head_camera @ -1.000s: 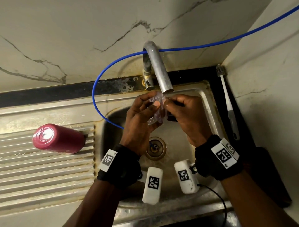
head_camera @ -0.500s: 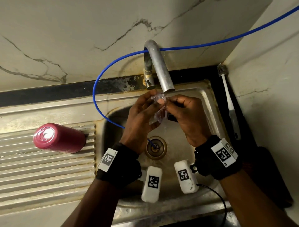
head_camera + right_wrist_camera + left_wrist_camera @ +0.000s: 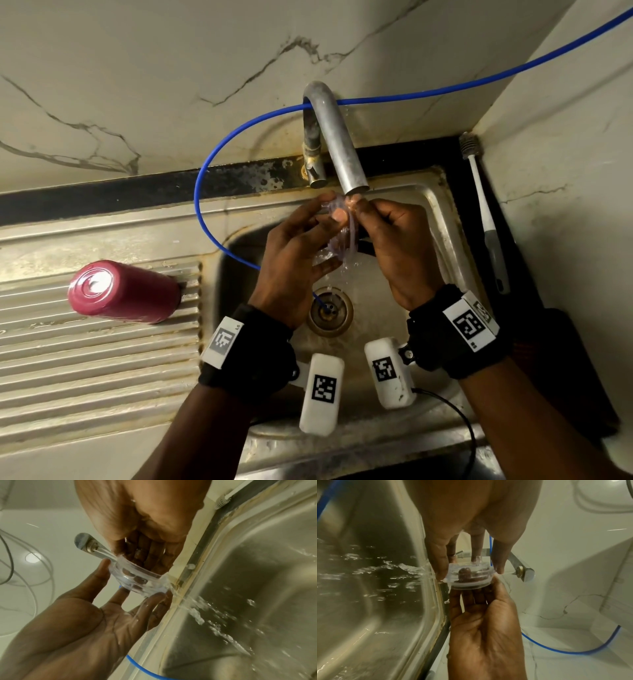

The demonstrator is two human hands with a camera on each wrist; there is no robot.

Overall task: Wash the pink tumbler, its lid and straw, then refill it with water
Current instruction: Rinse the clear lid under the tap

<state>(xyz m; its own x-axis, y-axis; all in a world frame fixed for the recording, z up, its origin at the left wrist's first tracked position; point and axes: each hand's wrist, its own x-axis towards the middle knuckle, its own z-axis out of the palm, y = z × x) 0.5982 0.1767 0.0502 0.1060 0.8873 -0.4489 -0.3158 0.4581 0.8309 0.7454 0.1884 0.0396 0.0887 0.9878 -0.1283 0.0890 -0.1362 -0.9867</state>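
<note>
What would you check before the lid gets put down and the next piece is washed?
1. Lid held firmly: ok, left hand holds its edge with its fingertips and right hand reaches fingers inside it.
2. Water running from tap: ok, it spills off the lid into the sink.
3. Lid fully rinsed: cannot tell.
4. Tumbler within reach: ok, lying on its side on the drainboard.
5. Brush available: ok, beside the sink on the right.
6. Straw located: not ok, not in view.
</note>
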